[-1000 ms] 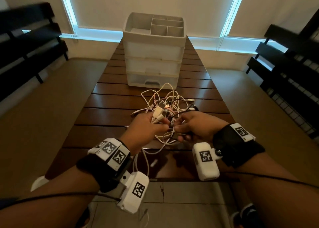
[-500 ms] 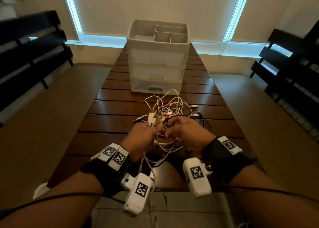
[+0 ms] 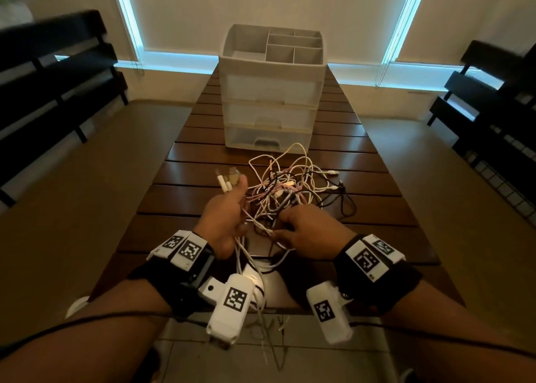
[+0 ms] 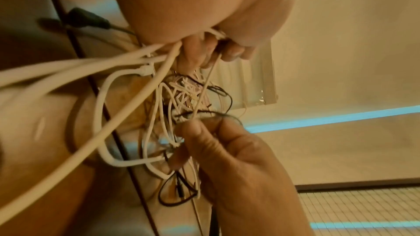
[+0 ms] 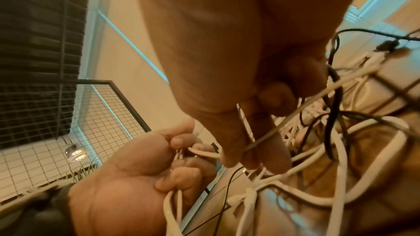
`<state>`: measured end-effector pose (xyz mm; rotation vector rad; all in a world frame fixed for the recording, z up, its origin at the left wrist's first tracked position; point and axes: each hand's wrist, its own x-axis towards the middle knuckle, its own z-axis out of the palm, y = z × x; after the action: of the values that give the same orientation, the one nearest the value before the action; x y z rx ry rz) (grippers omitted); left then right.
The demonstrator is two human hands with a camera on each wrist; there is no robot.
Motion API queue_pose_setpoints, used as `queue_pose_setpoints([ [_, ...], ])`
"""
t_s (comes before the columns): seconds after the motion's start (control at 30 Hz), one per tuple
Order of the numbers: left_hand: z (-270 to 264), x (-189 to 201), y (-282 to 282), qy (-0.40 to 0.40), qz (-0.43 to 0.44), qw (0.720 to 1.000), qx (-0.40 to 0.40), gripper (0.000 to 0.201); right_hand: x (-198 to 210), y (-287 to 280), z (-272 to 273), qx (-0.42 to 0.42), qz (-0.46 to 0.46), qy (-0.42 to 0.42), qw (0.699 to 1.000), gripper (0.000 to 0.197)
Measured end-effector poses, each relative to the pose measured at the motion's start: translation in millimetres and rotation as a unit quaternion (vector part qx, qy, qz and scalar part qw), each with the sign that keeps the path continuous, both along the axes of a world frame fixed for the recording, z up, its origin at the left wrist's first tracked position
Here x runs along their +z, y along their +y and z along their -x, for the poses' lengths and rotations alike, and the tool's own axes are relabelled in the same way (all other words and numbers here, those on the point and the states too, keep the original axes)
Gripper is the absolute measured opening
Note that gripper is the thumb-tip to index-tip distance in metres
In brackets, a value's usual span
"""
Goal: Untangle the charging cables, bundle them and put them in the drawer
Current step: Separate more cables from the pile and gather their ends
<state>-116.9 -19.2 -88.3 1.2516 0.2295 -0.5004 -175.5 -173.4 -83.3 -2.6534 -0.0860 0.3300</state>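
A tangle of white, pink and black charging cables (image 3: 293,188) lies on the dark wooden table (image 3: 185,197), in front of a white three-drawer unit (image 3: 271,92) whose drawers are closed. My left hand (image 3: 224,220) grips several white cable ends, their plugs (image 3: 227,179) sticking up past the thumb. In the left wrist view the white cables (image 4: 68,78) run out of that fist. My right hand (image 3: 301,231) pinches thin strands at the near edge of the tangle; the right wrist view shows its fingers (image 5: 254,150) closed on a thin cable (image 5: 295,110).
The drawer unit's top tray (image 3: 290,46) has open compartments. Dark benches stand on the left (image 3: 52,72) and right (image 3: 493,98) of the table. Some cables hang over the near table edge (image 3: 269,327) toward the tiled floor.
My left hand has lifted and moved left with the plug ends, drawing the white cables out of the tangle. My right hand has stayed at the near side of the pile.
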Motion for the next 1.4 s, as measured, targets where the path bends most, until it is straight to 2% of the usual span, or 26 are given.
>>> queue_pose_setpoints([
  [0.07, -8, 2, 7, 0.007, 0.001, 0.999, 0.033, 0.031, 2, -6, 1, -0.021, 0.013, 0.013, 1.0, 0.023],
  [0.13, -15, 4, 13, 0.017, 0.005, 0.998, 0.06, 0.023, 5, -11, 3, -0.039, -0.026, 0.02, 0.999, 0.021],
  [0.2, -21, 3, 17, 0.03, 0.006, 0.995, 0.095, 0.039, 12, -15, 4, -0.027, -0.056, 0.018, 0.998, 0.018],
  [0.27, -27, 1, 21, 0.027, 0.007, 0.991, 0.128, 0.044, 19, -21, 4, -0.014, -0.059, 0.021, 0.998, 0.012],
  [0.33, -36, 2, 29, 0.027, 0.023, 0.987, 0.155, 0.042, 19, -29, 2, -0.029, -0.035, 0.019, 0.999, 0.009],
  [0.43, -46, 12, 43, 0.005, 0.112, 0.976, 0.186, 0.049, 11, -41, 0, -0.056, 0.076, 0.006, 0.995, 0.02],
  [0.53, -43, 23, 48, -0.028, 0.196, 0.969, 0.148, 0.053, 8, -45, -3, -0.098, 0.129, -0.037, 0.986, 0.016],
  [0.6, -37, 29, 47, -0.055, 0.225, 0.97, 0.081, 0.056, 13, -45, -6, -0.152, 0.145, -0.127, 0.969, 0.012],
  [0.63, -33, 32, 46, -0.067, 0.213, 0.974, 0.043, 0.056, 15, -45, -6, -0.179, 0.135, -0.188, 0.956, 0.015],
  [0.7, -28, 33, 42, -0.097, 0.113, 0.989, -0.002, 0.054, 17, -45, -5, -0.201, 0.102, -0.275, 0.935, 0.022],
  [0.73, -25, 32, 39, -0.123, 0.034, 0.992, -0.01, 0.052, 17, -45, -5, -0.186, 0.093, -0.271, 0.94, 0.024],
  [0.8, -17, 28, 31, -0.171, -0.099, 0.98, -0.026, 0.049, 15, -42, -5, -0.123, 0.06, -0.19, 0.972, 0.022],
  [0.87, -9, 23, 23, -0.198, -0.153, 0.967, -0.051, 0.038, 18, -38, -3, -0.075, 0.02, -0.116, 0.99, 0.014],
  [0.97, 3, 16, 10, -0.261, -0.221, 0.937, -0.074, 0.027, 23, -33, 0, -0.024, 0.041, -0.1, 0.994, 0.016],
  [1.07, 12, 9, 3, -0.341, -0.248, 0.901, -0.097, 0.003, 24, -27, 4, 0.008, 0.012, -0.087, 0.996, 0.014],
  [1.13, 15, 4, 1, -0.353, -0.26, 0.887, -0.147, 0.007, 25, -23, 6, 0.027, -0.025, -0.094, 0.995, 0.015],
  [1.23, 15, 4, 0, -0.375, -0.315, 0.85, -0.192, 0.006, 25, -19, 5, 0.051, -0.027, -0.135, 0.989, 0.013],
  [1.3, 8, 10, 5, -0.372, -0.309, 0.859, -0.168, 0.013, 21, -20, 3, 0.043, -0.007, -0.147, 0.988, 0.01],
  [1.4, -14, 27, 24, -0.321, -0.281, 0.903, -0.057, 0.023, 13, -37, -2, -0.021, 0.044, -0.132, 0.99, 0.009],
])
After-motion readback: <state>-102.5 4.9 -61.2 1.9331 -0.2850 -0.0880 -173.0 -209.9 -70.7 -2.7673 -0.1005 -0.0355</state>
